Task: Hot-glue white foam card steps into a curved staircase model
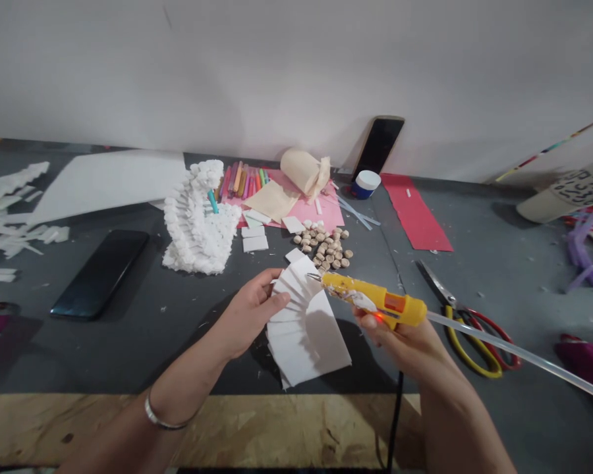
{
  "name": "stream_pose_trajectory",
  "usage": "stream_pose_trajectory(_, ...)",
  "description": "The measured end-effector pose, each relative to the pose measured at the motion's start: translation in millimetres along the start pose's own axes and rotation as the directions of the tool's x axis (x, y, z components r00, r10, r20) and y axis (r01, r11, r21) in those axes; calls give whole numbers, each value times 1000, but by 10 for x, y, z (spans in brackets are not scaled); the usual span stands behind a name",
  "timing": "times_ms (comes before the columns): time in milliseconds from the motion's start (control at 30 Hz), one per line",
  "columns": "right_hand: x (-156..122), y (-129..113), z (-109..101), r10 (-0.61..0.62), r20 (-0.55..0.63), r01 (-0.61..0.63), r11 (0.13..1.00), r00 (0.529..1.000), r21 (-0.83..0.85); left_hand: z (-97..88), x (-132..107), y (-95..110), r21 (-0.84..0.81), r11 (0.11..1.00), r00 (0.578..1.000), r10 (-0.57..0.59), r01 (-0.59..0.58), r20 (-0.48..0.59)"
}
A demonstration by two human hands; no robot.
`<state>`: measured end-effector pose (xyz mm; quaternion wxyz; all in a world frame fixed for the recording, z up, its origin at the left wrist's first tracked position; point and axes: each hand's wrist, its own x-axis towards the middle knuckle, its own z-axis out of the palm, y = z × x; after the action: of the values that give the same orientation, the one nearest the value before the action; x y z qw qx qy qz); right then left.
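Paper [321, 342], white, fanned, is pinched by the left hand [250, 309], likely steadying it; the right hand [402, 342] grips a yellow plastic glue gun [353, 289].

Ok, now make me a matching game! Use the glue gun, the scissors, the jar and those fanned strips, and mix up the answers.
Things:
1. Glue gun
2. Scissors
3. Jar
4. Fanned strips

Clues:
A. Blue, with a white lid
B. Held by the left hand
C. Held by the right hand
D. One red handle and one yellow handle

Right pairs: 1-C, 2-D, 3-A, 4-B
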<state>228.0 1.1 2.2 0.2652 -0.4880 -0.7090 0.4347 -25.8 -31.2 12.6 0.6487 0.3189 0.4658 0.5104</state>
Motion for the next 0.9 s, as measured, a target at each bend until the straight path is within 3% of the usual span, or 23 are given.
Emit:
stream_pose_trajectory(600, 59, -173, 45, 92, -70, -97, 993, 993, -61, -10, -14, -22, 45, 999, 997, -28, 24, 78)
stream_pose_trajectory(900, 12, -108, 7, 115, -42, -118, 992, 992, -56, -51, 9, -4, 32, 999, 999, 10, -12, 39)
